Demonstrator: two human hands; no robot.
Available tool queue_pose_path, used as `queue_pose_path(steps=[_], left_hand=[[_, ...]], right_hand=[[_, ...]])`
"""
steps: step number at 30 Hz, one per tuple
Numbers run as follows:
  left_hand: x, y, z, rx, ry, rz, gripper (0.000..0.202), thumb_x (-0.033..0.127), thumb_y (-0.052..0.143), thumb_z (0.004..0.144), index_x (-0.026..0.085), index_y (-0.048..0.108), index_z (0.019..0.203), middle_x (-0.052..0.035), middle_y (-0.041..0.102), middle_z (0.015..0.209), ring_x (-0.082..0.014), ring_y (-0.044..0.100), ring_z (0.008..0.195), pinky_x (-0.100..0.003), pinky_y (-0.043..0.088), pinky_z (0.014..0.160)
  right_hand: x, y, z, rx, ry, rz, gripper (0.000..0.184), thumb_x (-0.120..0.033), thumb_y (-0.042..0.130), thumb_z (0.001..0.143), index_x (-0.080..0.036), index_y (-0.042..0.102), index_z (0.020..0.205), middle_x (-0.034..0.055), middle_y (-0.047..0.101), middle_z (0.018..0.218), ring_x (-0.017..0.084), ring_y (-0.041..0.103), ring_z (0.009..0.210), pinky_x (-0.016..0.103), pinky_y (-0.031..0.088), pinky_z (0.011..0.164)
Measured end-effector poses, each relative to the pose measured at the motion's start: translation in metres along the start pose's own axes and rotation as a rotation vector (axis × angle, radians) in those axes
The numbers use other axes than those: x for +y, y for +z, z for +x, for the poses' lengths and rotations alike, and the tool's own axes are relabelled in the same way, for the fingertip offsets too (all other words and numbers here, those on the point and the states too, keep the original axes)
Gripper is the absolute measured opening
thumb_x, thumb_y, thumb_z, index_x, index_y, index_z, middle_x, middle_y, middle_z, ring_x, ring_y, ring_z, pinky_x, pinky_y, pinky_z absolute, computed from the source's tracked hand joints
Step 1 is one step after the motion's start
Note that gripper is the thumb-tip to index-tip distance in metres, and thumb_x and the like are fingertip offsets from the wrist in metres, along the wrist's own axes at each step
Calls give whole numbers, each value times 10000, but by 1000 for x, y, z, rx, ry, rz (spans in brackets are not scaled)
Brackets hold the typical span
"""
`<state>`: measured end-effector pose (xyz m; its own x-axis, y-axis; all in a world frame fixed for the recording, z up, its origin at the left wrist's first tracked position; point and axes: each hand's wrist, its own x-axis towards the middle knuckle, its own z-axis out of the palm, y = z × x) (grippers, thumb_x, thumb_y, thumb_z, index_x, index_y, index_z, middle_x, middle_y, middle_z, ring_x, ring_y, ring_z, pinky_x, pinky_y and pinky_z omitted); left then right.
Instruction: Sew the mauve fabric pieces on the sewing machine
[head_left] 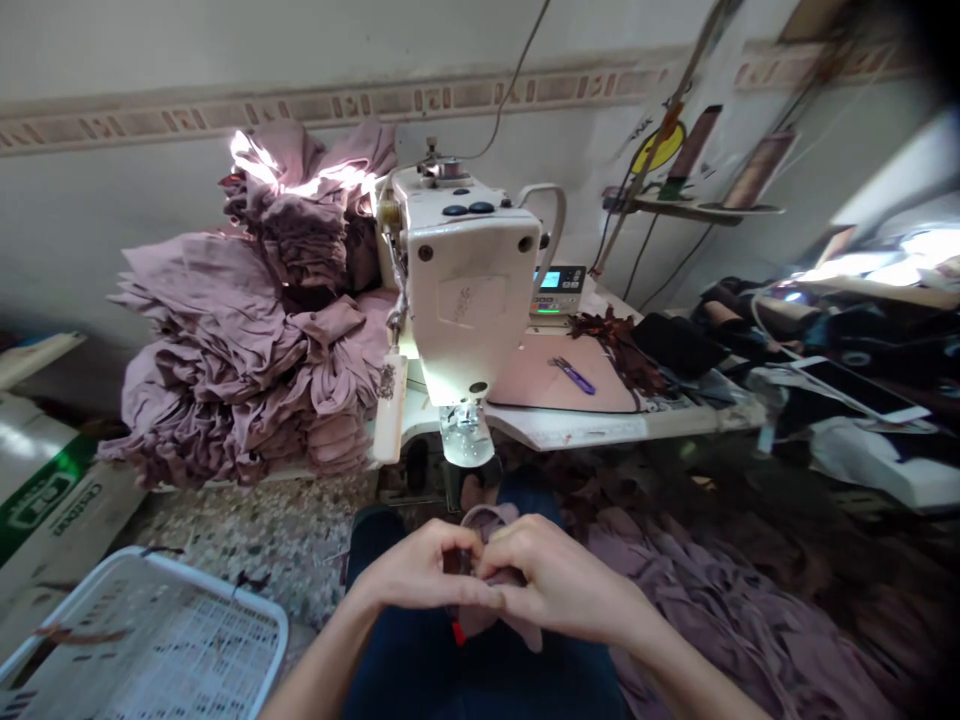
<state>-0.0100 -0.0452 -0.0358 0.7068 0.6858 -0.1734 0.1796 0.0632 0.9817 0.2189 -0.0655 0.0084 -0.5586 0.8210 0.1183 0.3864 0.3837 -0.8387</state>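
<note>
- Over your lap (480, 685), below the machine (474, 280) and off the surface (592, 430): that's where the cloth (489, 518) is, bunched between both hands.
- Left hand (426, 565): narrow, thumb and fingers curled in on the cloth. Exact pinch hidden by your fingers.
- Right hand (559, 582): narrow too, thumb and bent index finger pinching the cloth right next to the left. Thumb tips about meet.
- Step, as judged: working a small part of the cloth by fingertip. Can't tell which edge or seam.
- To do it well: pinch light and close to the spot. Hard gripping would likely crease fabric this soft.
- Let one hand anchor, the other work; pulling with both could stretch it.
- A loose end hangs under your hands; don't let it twist or fold into the pinch.
- Small red bit (458, 631) beside the hanging cloth, can't tell what. Mind it doesn't catch.
- Light falls mostly under the machine head, your lap is dimmer. Tilt the cloth up to check it.
- Heap (727, 610) of like fabric lies low on your right, pile (217, 360) up left of the machine. Hold your piece clear of the heap so they don't mix.
- Snips (574, 376) lie on the surface right of the machine, untouched.
</note>
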Motion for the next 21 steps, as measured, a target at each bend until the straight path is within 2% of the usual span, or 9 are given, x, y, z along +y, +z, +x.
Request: queue_pose_path(steps=[1,3,7,10,12,14,16,18,21], left_hand=[[-1,1,-1,-23,-15,-27,359,493,887,835,152,783,870,-18,681,758,-146,562,670,-237,442,641],[-4,0,-6,28,-32,-74,426,562,828,885,145,767,822,-18,656,699,-138,540,621,-237,428,608],[-8,-10,-16,281,-11,8,400,532,789,935,142,794,847,-58,720,778,-158,597,685,-236,455,631],[-5,-14,-18,418,30,51,345,486,790,941,152,839,1014,-46,717,768,-150,584,648,-224,435,587],[-1,-15,-17,442,67,73,387,460,783,947,171,843,1196,-34,712,733,-147,573,600,-224,421,554],[6,-15,-16,428,123,158,367,421,754,971,191,855,1238,-64,766,781,-177,646,649,-246,476,602],[12,-15,-15,408,187,283,296,373,702,1007,202,887,1163,-104,823,885,-219,728,763,-280,536,706],[18,-16,-13,419,234,358,283,346,663,1032,211,893,1126,-117,849,967,-245,768,847,-304,563,791],[22,-15,-9,481,243,329,279,357,643,1043,209,878,1074,-107,852,989,-254,774,871,-313,575,841]], right_hand=[[2,-2,-1,-25,10,6,191,-239,797,891,-243,830,703,3,769,661,183,692,631,258,459,643],[9,-7,-3,-50,49,28,141,-243,806,895,-237,846,760,10,773,694,193,685,647,266,443,627],[26,-9,-5,130,203,223,257,-415,816,911,-209,829,756,37,764,706,205,657,633,282,455,587],[36,-1,-4,259,276,398,382,-543,821,884,-194,793,730,48,750,692,204,652,600,286,468,550],[38,5,-3,271,308,461,411,-581,816,873,-192,774,748,35,724,643,185,619,528,278,443,501],[36,8,-2,241,350,482,423,-606,780,896,-195,765,795,5,667,562,159,543,421,269,383,431],[30,8,-2,273,327,407,415,-591,753,924,-198,764,792,-2,638,552,151,508,410,273,358,421],[21,5,-2,390,216,245,388,-531,751,944,-201,773,741,19,655,611,164,546,506,289,403,490],[7,-1,0,539,64,54,347,-449,744,972,-219,801,719,26,641,630,182,557,587,311,437,571]])
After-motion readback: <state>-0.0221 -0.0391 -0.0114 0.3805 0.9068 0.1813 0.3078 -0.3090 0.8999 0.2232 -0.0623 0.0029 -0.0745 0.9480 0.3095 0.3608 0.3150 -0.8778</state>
